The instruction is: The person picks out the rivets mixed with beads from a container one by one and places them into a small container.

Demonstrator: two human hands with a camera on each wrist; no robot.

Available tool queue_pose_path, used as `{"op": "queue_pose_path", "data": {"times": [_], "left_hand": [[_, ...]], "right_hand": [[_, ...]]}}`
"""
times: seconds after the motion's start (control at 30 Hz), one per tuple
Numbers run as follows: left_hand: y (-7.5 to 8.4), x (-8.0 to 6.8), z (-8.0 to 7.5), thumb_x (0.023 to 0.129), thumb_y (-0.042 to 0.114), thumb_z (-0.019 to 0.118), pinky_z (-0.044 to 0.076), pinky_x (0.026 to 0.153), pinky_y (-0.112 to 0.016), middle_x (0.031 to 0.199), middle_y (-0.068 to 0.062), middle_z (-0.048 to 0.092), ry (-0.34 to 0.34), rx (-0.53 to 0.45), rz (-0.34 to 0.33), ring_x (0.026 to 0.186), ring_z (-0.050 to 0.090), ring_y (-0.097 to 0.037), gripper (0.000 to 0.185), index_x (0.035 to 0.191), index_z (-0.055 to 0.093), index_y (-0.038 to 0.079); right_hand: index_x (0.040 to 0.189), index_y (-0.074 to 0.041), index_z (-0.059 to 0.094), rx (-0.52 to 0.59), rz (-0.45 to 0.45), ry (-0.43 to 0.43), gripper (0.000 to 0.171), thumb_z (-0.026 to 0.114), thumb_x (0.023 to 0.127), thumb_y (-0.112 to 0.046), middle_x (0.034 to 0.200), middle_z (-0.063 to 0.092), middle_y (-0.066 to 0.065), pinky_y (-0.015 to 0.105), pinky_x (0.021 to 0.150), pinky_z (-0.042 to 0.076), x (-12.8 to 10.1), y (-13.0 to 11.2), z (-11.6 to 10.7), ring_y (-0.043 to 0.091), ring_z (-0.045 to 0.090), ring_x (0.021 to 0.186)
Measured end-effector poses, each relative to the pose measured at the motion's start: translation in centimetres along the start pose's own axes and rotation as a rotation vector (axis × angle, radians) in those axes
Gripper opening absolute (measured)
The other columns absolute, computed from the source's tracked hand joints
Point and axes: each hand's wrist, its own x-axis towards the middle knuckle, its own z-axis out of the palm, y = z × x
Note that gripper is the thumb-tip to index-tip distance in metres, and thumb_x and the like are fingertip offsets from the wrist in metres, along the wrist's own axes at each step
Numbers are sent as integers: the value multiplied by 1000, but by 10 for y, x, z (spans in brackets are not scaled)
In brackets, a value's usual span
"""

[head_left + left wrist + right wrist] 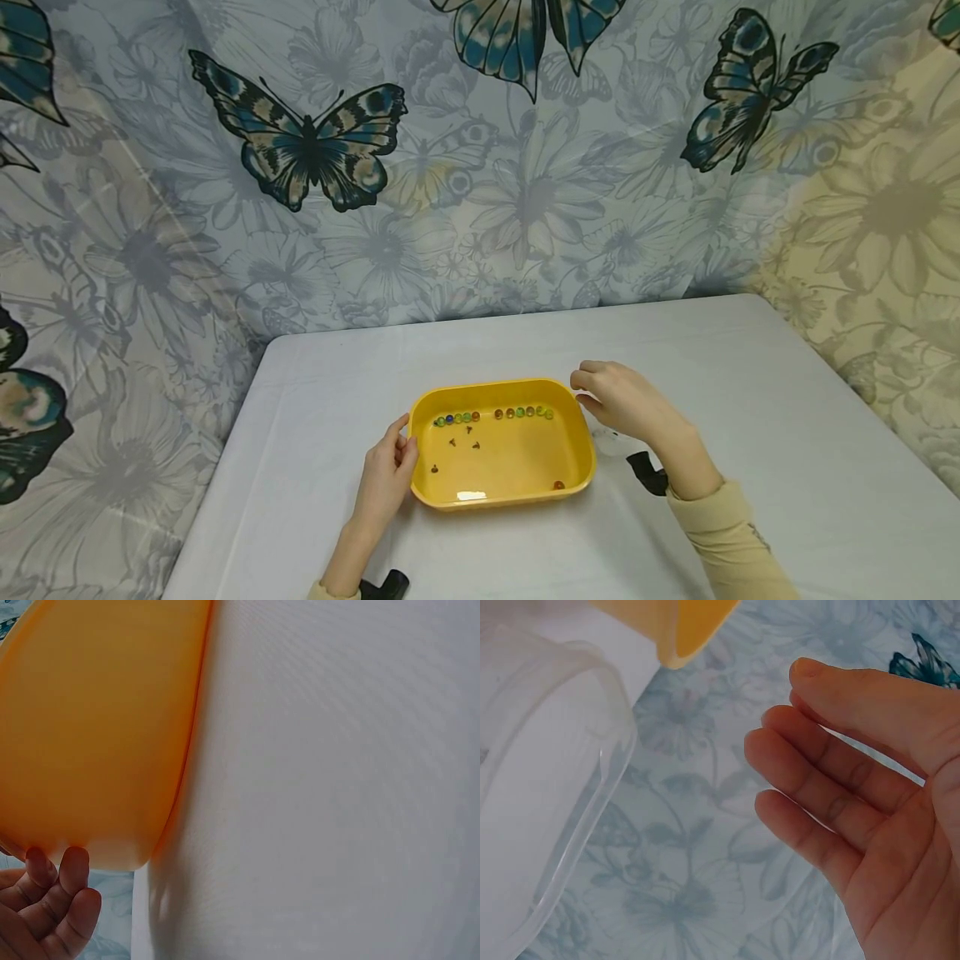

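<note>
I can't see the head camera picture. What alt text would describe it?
A yellow tray sits on a white table, with the left hand touching its left rim and the right hand open just beside its right corner. A row of small coloured beads lines the tray's far wall; butterfly-print fabric hangs behind.

A table (750, 400) with a white cloth stands against a butterfly curtain. A yellow tray (585, 467) sits on it, near the front and about in the middle. Just to the right of the tray lies a clear plastic tub (547, 787), touching the cloth. The cloth is smooth and flat all around them.
</note>
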Motion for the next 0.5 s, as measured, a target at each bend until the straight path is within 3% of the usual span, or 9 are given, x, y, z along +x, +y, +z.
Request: {"op": "queue_pose_path", "data": {"times": [0.5], "left_hand": [[3, 0, -1, 91, 5, 54, 38, 49, -19, 71, 0, 46, -7, -10, -8, 59, 43, -8, 39, 130, 48, -3]], "right_hand": [[80, -8, 61, -23, -36, -55, 12, 70, 78, 0, 72, 49, -4, 24, 60, 44, 17, -12, 1, 10, 43, 62]]}}
